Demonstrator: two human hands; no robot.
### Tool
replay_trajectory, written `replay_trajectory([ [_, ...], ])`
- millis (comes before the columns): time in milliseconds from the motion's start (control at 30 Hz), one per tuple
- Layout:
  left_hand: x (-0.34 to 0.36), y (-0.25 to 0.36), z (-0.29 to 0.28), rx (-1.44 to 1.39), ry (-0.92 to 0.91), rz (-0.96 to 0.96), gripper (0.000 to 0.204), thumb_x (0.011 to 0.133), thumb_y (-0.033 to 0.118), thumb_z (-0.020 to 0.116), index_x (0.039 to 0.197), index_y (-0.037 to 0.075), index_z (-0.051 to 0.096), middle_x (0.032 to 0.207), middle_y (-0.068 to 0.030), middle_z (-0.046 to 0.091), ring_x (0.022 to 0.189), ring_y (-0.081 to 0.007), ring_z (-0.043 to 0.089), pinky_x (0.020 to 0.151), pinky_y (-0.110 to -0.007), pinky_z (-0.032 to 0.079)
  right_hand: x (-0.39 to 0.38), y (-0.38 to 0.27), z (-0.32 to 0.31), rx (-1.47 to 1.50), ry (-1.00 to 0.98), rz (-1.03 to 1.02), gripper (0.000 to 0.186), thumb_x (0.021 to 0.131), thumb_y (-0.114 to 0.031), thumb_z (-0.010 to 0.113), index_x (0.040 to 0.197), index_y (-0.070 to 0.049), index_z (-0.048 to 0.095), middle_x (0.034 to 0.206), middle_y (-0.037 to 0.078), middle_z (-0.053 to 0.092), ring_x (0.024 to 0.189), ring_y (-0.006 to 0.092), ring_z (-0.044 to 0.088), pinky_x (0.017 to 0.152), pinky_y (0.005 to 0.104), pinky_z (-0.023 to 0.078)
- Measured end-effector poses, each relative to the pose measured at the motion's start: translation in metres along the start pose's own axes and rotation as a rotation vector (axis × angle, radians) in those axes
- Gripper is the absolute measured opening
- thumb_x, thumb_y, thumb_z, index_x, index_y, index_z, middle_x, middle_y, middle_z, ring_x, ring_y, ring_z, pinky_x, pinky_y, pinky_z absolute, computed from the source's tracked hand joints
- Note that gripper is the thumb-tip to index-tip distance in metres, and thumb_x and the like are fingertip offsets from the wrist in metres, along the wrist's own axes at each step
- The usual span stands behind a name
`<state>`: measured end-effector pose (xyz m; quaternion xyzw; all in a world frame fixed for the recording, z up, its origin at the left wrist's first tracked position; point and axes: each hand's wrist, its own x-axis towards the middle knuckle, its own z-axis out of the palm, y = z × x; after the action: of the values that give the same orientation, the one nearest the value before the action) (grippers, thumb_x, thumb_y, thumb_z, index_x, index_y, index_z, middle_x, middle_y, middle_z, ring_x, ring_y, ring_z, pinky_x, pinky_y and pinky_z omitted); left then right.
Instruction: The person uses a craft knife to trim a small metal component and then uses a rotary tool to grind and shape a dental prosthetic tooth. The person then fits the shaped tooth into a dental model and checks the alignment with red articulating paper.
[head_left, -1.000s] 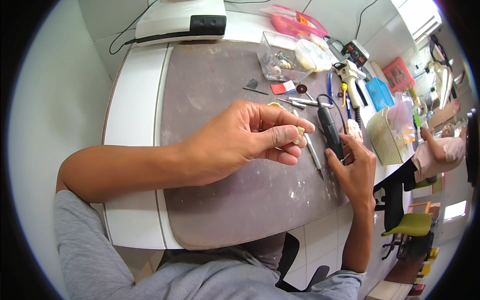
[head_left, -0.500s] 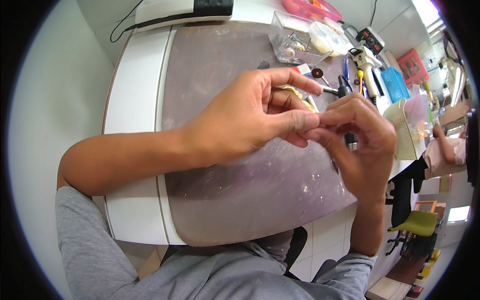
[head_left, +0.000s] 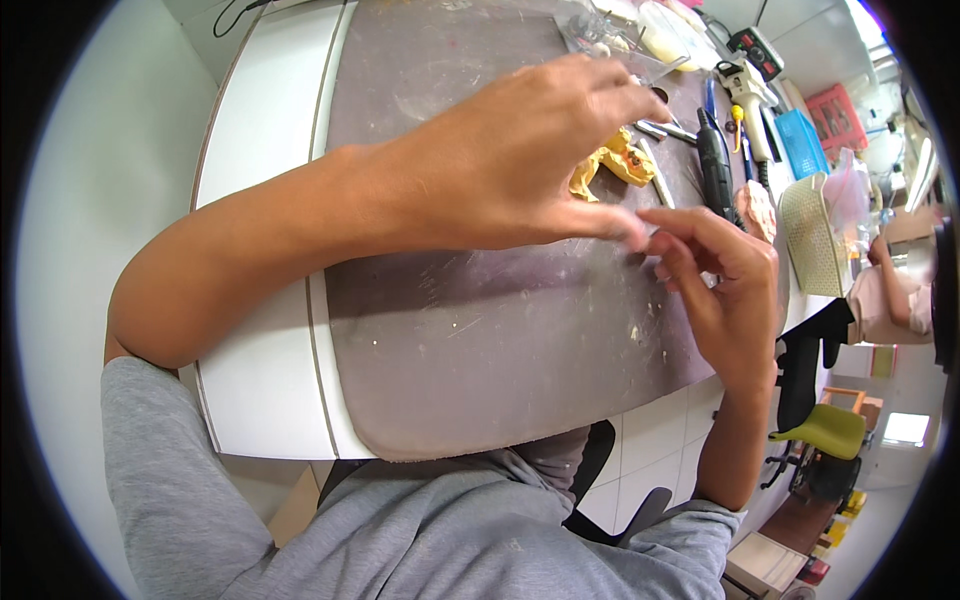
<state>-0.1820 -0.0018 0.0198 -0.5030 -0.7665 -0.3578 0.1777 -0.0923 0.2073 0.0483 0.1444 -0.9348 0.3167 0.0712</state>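
Note:
Above the grey mat (head_left: 480, 370) my left hand (head_left: 530, 150) is held back up, its fingers apart from the thumb. The thumb stretches out to the fingertips of my right hand (head_left: 725, 285), and the tips are blurred there. My right hand has thumb and forefinger brought close together; anything between them is too small or smeared to make out. Just beyond the hands lies a crumpled yellow piece of paper or cloth (head_left: 628, 165), partly covered by my left hand. A black rotary handpiece (head_left: 714, 165) rests to its right.
A clear plastic box (head_left: 585, 30) and a round tub (head_left: 672, 38) stand at the back. A pink lump (head_left: 757, 212), a cream basket (head_left: 808, 235), a blue tray (head_left: 798, 143) and a white tool (head_left: 748, 95) line the right side. Another person (head_left: 888, 290) sits farther right.
My left hand has drawn its fingers up and away from the right hand, uncovering the yellow piece and the handpiece. The view has tipped, so the mat sits higher.

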Motion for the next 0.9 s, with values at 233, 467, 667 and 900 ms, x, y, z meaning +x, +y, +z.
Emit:
replay_trajectory([
  [233,-0.009,-0.005,0.005,-0.001,-0.061,-0.052,0.074,0.070,0.015,0.078,0.134,-0.001,0.045,0.121,-0.0199,0.056,0.115,-0.0363,0.053,0.100,-0.041,0.043,-0.003,0.000,-0.010,-0.193,-0.098,-0.145,0.018,0.085,-0.001,0.063,0.103,-0.004,0.069,0.083,0.008,0.063,0.064,0.0183,0.063,0.058,0.0295,0.051],
  [467,-0.006,-0.003,0.001,0.023,0.053,0.032,0.065,0.074,0.018,0.075,0.124,-0.013,0.047,0.111,-0.0284,0.059,0.106,-0.0410,0.058,0.093,-0.042,0.047,0.002,-0.003,0.004,-0.180,0.037,-0.051,0.008,0.084,-0.007,0.069,0.090,-0.002,0.067,0.081,0.009,0.063,0.062,0.0188,0.063,0.056,0.0298,0.049],
  [667,-0.006,0.021,-0.009,-0.082,-0.006,-0.071,0.067,0.070,0.018,0.078,0.123,-0.009,0.047,0.103,-0.0272,0.060,0.098,-0.0402,0.061,0.086,-0.043,0.049,-0.005,-0.006,-0.001,-0.229,0.085,-0.100,0.009,0.081,-0.008,0.072,0.086,-0.003,0.068,0.074,0.008,0.059,0.059,0.0198,0.061,0.055,0.0301,0.048],
  [900,-0.012,0.038,-0.011,-0.138,-0.171,-0.153,0.085,0.065,0.015,0.083,0.136,0.002,0.039,0.107,-0.0242,0.060,0.102,-0.0400,0.058,0.090,-0.043,0.048,-0.016,0.002,-0.004,-0.262,0.016,-0.097,0.012,0.078,-0.007,0.074,0.089,-0.006,0.071,0.075,0.006,0.060,0.060,0.0171,0.061,0.055,0.0283,0.048],
])
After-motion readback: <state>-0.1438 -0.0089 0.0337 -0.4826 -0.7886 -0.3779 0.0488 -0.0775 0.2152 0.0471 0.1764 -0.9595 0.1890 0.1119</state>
